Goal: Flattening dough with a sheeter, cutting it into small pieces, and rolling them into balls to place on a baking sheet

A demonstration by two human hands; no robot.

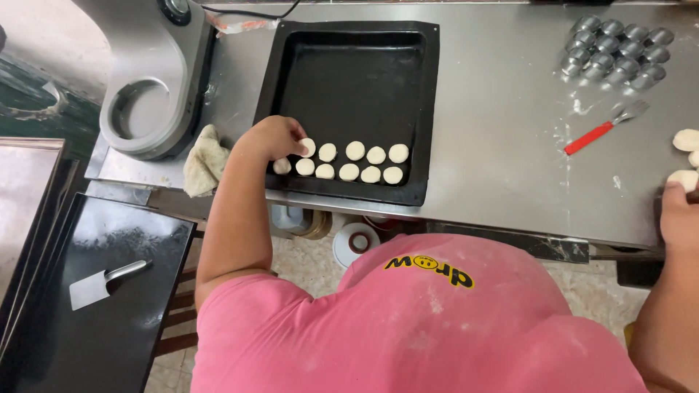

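Observation:
My left hand reaches into a black baking tray and holds a small round dough piece at the left end of the back row. Two rows of several pale dough rounds lie along the tray's near edge. My right hand rests at the far right of the steel table, touching a dough piece, with more dough just beyond it. Whether the right hand grips it I cannot tell.
A grey machine base stands left of the tray, with a cloth beside it. Small metal moulds and a red-handled tool lie at the back right. A second black tray with a scraper sits lower left.

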